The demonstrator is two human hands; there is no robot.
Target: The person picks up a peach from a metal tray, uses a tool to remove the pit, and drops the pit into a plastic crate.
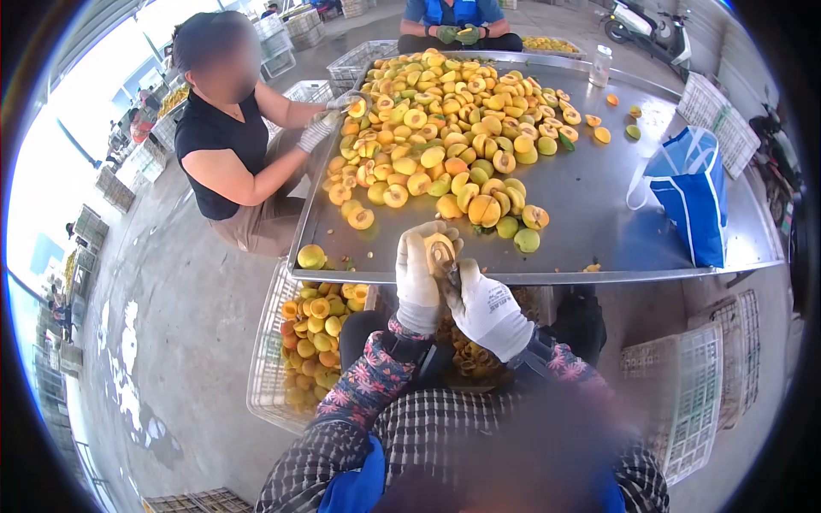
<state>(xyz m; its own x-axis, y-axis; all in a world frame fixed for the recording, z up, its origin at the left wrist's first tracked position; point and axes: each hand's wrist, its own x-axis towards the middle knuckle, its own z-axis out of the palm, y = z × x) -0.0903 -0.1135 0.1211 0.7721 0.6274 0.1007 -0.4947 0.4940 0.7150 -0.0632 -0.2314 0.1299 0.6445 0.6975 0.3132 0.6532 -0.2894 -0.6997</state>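
Note:
Both my hands wear white gloves with dirty fingers and meet just over the near edge of the metal table. My left hand (419, 278) is closed around a halved yellow peach (440, 249), its cut face and brown pit hollow turned toward me. My right hand (490, 312) is closed beside it, gripping a small dark tool (451, 272) whose tip is against the fruit; its exact kind is hard to make out. Beyond my hands lies a big heap of yellow peaches (428, 162), many of them cut open. A crate (265, 376) holding peach halves stands below the table on the left.
The metal table (590, 214) has a raised rim. On its right stands a blue and white bag (693, 205), with a clear jar (600, 66) farther back. One co-worker (231, 128) sits at the left, another (453, 21) across. White crates (684, 393) stand at lower right.

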